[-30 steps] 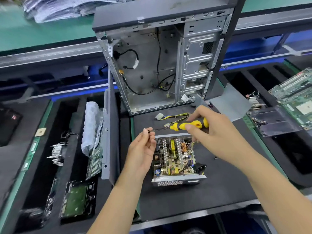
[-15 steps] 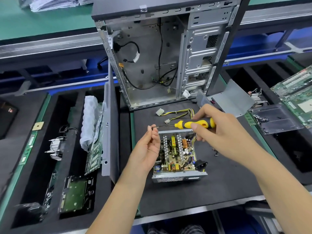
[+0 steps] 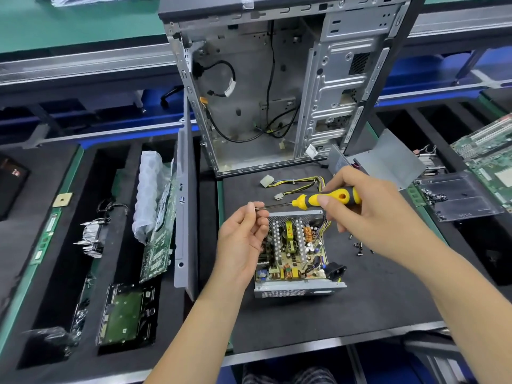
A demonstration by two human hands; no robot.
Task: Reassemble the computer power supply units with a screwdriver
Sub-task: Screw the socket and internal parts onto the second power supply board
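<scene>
Bare sheet-metal computer case [image 3: 277, 87] fills the top centre, side open, probably waiting for the supply to go back in. Below it on the black mat [image 3: 388, 295] sits the power supply unit [image 3: 295, 252], lid off, finned heatsinks and copper coil showing. Right hand [image 3: 368, 214] grips the yellow-black screwdriver [image 3: 327, 199] sideways while left hand [image 3: 243, 239] pinches its tip, I'd guess seating a screw. Tiny loose screws [image 3: 357, 246] lie right of the unit.

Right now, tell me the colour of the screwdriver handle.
Yellow with black sections; the screwdriver shows best in the head view, gripped by the right hand.
</scene>
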